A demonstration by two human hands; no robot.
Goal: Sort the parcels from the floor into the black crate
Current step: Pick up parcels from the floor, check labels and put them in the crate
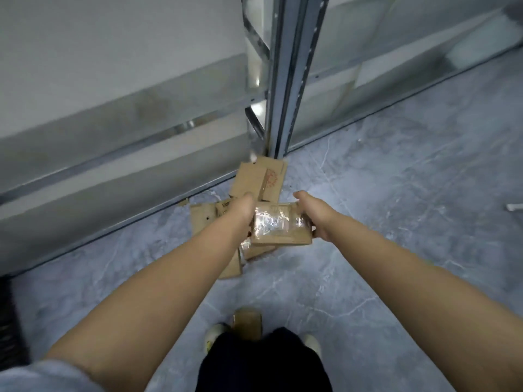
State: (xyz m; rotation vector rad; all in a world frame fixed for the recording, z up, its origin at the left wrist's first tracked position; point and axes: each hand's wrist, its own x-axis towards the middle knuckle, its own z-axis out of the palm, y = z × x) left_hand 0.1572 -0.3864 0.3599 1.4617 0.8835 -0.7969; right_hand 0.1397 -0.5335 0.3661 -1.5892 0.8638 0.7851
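A small cardboard parcel [278,226] wrapped in shiny clear tape hangs above the floor, gripped at its left end by my left hand [240,207] and at its right end by my right hand [312,213]. Under and behind it lies a heap of brown parcels: one with a red print [261,179] by the metal post, flat ones [202,216] to the left, another taped one [246,251] below. A further small parcel [246,321] rests near my feet. At the far left edge a dark blurred object [11,315] shows; I cannot tell if it is the black crate.
A metal shelf post [285,80] rises right behind the heap, with low grey shelf boards [113,171] running left and right. Grey marbled floor [396,222] spreads to the right. A small white item [513,207] lies at the right edge.
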